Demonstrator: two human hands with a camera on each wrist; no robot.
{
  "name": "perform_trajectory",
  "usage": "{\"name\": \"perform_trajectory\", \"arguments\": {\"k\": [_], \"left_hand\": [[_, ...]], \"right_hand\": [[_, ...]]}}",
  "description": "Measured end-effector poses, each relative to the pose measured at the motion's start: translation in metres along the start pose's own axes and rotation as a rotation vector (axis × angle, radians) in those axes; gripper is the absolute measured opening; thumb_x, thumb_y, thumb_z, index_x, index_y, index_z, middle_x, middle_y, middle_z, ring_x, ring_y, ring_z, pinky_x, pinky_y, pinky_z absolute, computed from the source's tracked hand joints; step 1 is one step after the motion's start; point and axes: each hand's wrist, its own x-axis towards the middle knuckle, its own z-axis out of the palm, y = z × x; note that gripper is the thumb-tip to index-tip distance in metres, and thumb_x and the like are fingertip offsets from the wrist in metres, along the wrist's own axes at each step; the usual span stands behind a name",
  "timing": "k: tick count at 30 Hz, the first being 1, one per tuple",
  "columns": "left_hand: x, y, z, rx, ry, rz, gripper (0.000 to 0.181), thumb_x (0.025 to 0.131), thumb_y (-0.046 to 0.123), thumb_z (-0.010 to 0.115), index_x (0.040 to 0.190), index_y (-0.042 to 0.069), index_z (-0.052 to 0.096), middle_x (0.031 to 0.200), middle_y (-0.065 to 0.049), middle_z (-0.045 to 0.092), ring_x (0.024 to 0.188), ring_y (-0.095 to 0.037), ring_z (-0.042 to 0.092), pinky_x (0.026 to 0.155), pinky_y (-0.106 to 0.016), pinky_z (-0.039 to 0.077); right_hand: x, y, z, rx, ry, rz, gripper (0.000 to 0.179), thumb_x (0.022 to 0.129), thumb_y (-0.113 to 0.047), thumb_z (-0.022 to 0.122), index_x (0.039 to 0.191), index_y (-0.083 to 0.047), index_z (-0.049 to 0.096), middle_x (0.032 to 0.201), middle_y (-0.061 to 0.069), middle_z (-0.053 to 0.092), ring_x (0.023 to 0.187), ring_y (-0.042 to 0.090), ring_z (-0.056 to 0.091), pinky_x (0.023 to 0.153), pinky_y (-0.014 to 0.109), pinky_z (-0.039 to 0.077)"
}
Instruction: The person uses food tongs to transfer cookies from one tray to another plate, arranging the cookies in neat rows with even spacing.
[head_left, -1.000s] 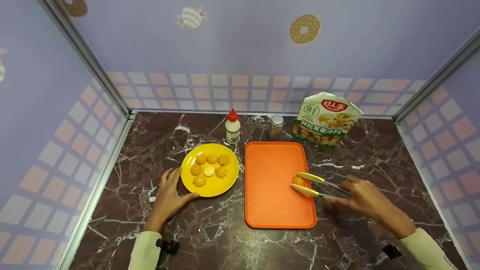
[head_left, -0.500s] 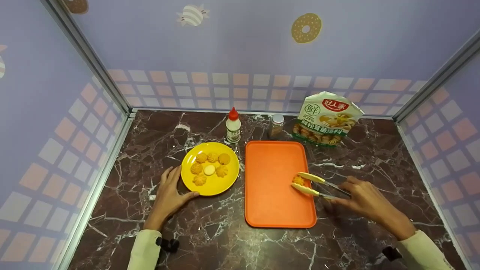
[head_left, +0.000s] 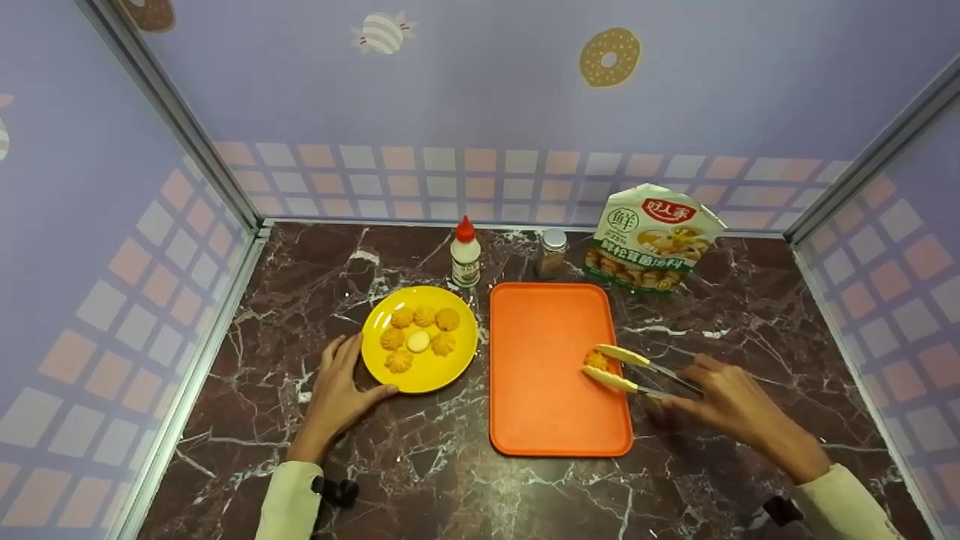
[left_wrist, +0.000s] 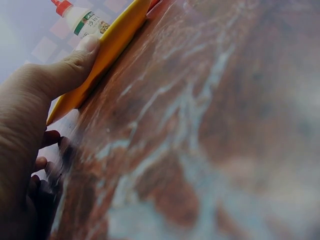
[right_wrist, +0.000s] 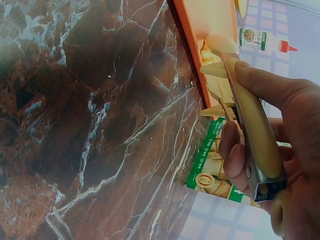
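My left hand [head_left: 339,396] holds the left edge of a round yellow plate [head_left: 457,367], the thumb [left_wrist: 75,65] at its near rim and the fingers along its side. Several golden cookies [head_left: 399,361] ring a small pale round piece [head_left: 418,342] on this plate. In my right hand [head_left: 731,397] I grip metal tongs [head_left: 667,373] with yellow tips and handle pads. Between the tong tips lies one flower-shaped cookie [head_left: 597,361], over the right side of an orange tray [head_left: 551,405]. The right wrist view shows the thumb pressed along one yellow handle [right_wrist: 252,117].
Behind the plate stands a white squeeze bottle [head_left: 466,259] with a red cap. A small spice jar [head_left: 552,255] is just beyond the tray, left of an upright food packet [head_left: 652,238]. Patterned walls [head_left: 487,90] enclose the dark marble table [head_left: 420,480] at the back and sides.
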Motion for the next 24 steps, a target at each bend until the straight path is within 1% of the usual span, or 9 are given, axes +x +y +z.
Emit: {"name": "perform_trajectory", "arguments": {"k": [3, 8, 14, 19, 24], "left_hand": [[0.0001, 0.0003, -0.0001, 0.001, -0.003, -0.004, 0.123, 0.080, 0.051, 0.098, 0.172, 0.002, 0.033, 0.172, -0.024, 0.038, 0.163, -0.046, 0.023, 0.123, -0.075, 0.029], [0.0000, 0.0014, -0.0003, 0.008, -0.006, -0.011, 0.123, 0.080, 0.051, 0.098, 0.172, 0.001, 0.033, 0.172, -0.024, 0.038, 0.162, -0.046, 0.023, 0.123, -0.075, 0.029], [-0.0003, 0.0022, -0.0008, 0.018, -0.014, -0.015, 0.123, 0.081, 0.050, 0.098, 0.172, 0.002, 0.032, 0.172, -0.024, 0.038, 0.163, -0.046, 0.023, 0.123, -0.075, 0.029], [0.0002, 0.0025, -0.0011, 0.027, -0.010, -0.010, 0.122, 0.080, 0.051, 0.098, 0.171, 0.000, 0.034, 0.171, -0.025, 0.039, 0.162, -0.047, 0.024, 0.122, -0.076, 0.030], [0.0000, 0.0017, -0.0005, 0.025, -0.009, -0.011, 0.122, 0.080, 0.052, 0.098, 0.171, 0.000, 0.034, 0.171, -0.026, 0.038, 0.162, -0.047, 0.024, 0.122, -0.076, 0.030]], "right_hand": [[-0.0004, -0.0005, 0.0008, 0.010, 0.006, 0.010, 0.038, 0.076, -0.019, 0.101, 0.103, 0.001, 0.083, 0.090, 0.001, 0.064, 0.064, 0.006, 0.057, 0.052, 0.029, 0.050], [-0.0008, -0.0035, 0.0009, 0.030, 0.000, 0.051, 0.037, 0.080, -0.019, 0.100, 0.105, 0.002, 0.082, 0.091, 0.003, 0.065, 0.065, 0.007, 0.058, 0.053, 0.029, 0.049], [0.0003, -0.0049, 0.0037, 0.028, 0.033, 0.041, 0.037, 0.079, -0.018, 0.100, 0.104, 0.002, 0.082, 0.088, 0.004, 0.063, 0.063, 0.002, 0.051, 0.052, 0.028, 0.046], [0.0029, -0.0049, 0.0069, 0.018, 0.064, 0.022, 0.038, 0.076, -0.018, 0.102, 0.102, 0.002, 0.082, 0.089, 0.002, 0.062, 0.062, 0.004, 0.052, 0.051, 0.029, 0.046], [0.0066, -0.0062, 0.0101, 0.030, 0.087, -0.003, 0.039, 0.075, -0.016, 0.102, 0.102, 0.003, 0.082, 0.087, 0.004, 0.061, 0.062, 0.004, 0.051, 0.052, 0.030, 0.048]]}}
